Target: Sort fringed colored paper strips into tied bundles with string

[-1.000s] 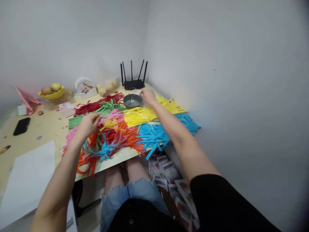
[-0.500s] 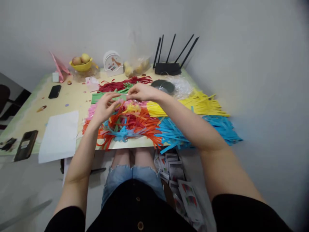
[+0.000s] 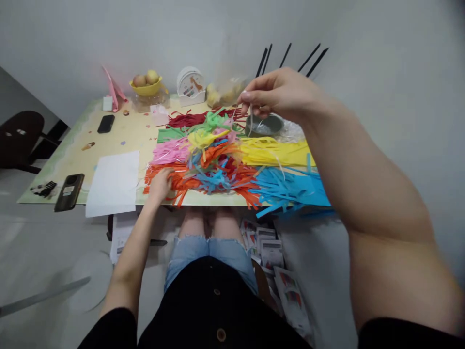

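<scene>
My right hand (image 3: 279, 93) is raised above the table with its fingers pinched on a thin clear thread (image 3: 251, 120) that hangs down toward a grey bowl (image 3: 264, 126). My left hand (image 3: 160, 183) rests on the near left edge of a heap of coloured paper strips (image 3: 214, 165), fingers curled into the orange strips. Fringed yellow paper (image 3: 276, 151) and blue paper (image 3: 290, 186) lie to the right of the heap. Pink, green and red strips lie behind it.
A white sheet (image 3: 113, 183) and a dark phone (image 3: 69, 192) lie at the table's near left. Another phone (image 3: 105, 123), a yellow fruit bowl (image 3: 147, 87), a round white item (image 3: 190, 85) and router antennas (image 3: 290, 57) stand along the back. Printed packets (image 3: 271, 252) lie on the floor.
My right hand has lifted from the strip heap up toward the camera, pulling the thread. My left hand has dropped from the heap's middle to its near left edge.
</scene>
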A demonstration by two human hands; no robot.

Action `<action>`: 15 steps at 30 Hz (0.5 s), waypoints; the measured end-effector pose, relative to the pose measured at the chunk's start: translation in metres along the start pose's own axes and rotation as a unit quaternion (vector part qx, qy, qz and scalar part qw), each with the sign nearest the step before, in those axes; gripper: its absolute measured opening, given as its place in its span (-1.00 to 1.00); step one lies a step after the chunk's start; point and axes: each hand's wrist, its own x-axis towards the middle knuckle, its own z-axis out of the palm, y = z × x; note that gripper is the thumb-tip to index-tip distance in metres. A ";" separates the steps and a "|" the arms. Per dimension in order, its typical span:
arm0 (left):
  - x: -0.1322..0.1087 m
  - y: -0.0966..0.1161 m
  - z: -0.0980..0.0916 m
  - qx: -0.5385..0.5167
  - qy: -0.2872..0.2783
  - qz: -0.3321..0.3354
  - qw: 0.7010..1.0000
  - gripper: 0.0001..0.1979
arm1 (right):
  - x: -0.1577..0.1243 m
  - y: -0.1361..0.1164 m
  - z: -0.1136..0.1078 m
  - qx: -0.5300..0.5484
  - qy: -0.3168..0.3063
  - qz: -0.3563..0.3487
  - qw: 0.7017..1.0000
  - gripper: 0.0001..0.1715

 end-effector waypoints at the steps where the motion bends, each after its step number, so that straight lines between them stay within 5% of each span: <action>1: 0.013 0.006 0.005 0.009 -0.023 0.017 1.000 -0.58 | -0.002 -0.002 0.002 0.002 0.003 0.003 1.000 -0.79; 6: 0.054 0.025 0.015 0.068 -0.112 0.047 0.990 -0.69 | -0.010 -0.002 -0.008 0.034 0.087 0.029 0.995 -0.80; 9: 0.059 0.027 -0.005 0.097 -0.137 0.052 0.984 -0.75 | -0.017 0.007 -0.028 0.051 0.147 0.048 0.987 -0.79; 12: 0.051 0.024 -0.058 0.110 -0.156 0.054 0.980 -0.73 | -0.029 0.016 -0.057 0.004 0.164 0.056 0.985 -0.80; 15: 0.042 0.012 -0.142 0.092 -0.224 0.065 0.968 -0.65 | -0.042 0.018 -0.088 -0.092 0.062 0.108 0.988 -0.90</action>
